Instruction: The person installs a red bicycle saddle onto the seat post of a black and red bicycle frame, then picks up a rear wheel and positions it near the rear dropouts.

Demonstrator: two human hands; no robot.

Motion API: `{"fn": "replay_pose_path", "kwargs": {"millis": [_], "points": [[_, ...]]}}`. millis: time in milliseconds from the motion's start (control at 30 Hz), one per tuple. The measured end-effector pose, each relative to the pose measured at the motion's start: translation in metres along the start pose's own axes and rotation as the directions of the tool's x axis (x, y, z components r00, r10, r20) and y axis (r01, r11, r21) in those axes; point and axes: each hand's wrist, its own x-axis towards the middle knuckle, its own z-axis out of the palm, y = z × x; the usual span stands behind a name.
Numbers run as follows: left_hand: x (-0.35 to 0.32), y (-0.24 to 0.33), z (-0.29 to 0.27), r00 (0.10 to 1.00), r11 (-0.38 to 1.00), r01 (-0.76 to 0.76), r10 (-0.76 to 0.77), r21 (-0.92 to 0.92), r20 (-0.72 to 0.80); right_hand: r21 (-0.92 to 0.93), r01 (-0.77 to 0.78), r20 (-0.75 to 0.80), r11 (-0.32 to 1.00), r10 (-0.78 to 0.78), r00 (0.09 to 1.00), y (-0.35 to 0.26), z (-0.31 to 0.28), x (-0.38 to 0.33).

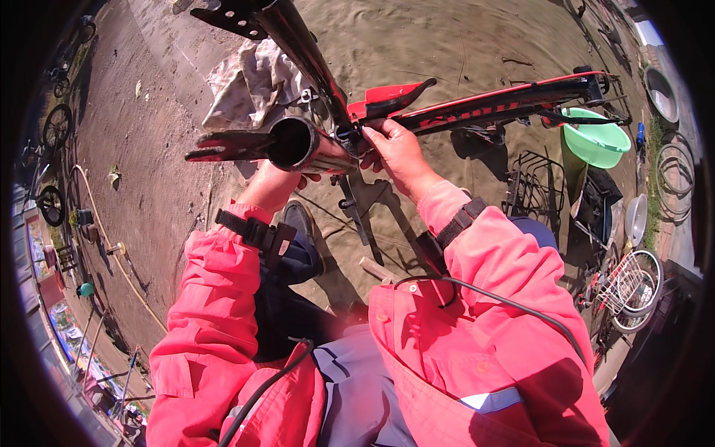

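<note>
A black and red bicycle frame (477, 108) stands in front of me, its tubes spreading from a joint between my hands. One wide tube (320, 149) points its round open end toward me. My left hand (272, 185) is closed round that tube from below; most of its fingers are hidden behind it. At the joint, my right hand (402, 158) has thumb and fingers pinched together against the frame's underside. What small part they grip there is too hidden to name. A slim metal stand post (356, 212) runs down below the joint.
A stained cloth (249, 86) lies on the dirt beyond my left hand. To the right are a green basin (596, 141), a black wire basket (536, 182), a metal bowl (635, 220) and a bicycle wheel (639, 290). A hose (93, 201) and parked bicycles line the left side.
</note>
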Motion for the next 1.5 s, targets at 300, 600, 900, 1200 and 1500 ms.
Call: {"fn": "replay_pose_path", "kwargs": {"millis": [300,600,900,1200,1500], "points": [[0.016,-0.014,-0.011,0.979,0.976,0.147,-0.122,-0.158,0.162,-0.014,-0.009,0.001,1.000,0.009,1.000,-0.003,0.000,0.002],[0.021,-0.022,0.001,1.000,0.999,-0.005,0.005,-0.039,-0.006,-0.049,-0.018,-0.021,0.999,0.017,1.000,-0.008,0.004,0.000],[0.024,-0.020,0.001,0.983,0.984,-0.177,0.178,0.021,-0.045,-0.063,-0.048,-0.048,0.997,0.045,0.998,-0.008,0.002,0.001],[0.034,-0.032,-0.006,0.992,0.993,-0.113,0.111,0.020,0.059,-0.076,-0.030,-0.026,0.997,0.028,0.999,-0.012,0.003,-0.001],[0.061,-0.063,0.005,0.838,0.839,-0.538,0.543,0.079,-0.053,-0.035,0.010,0.000,0.999,-0.010,1.000,-0.013,0.004,-0.004]]}}
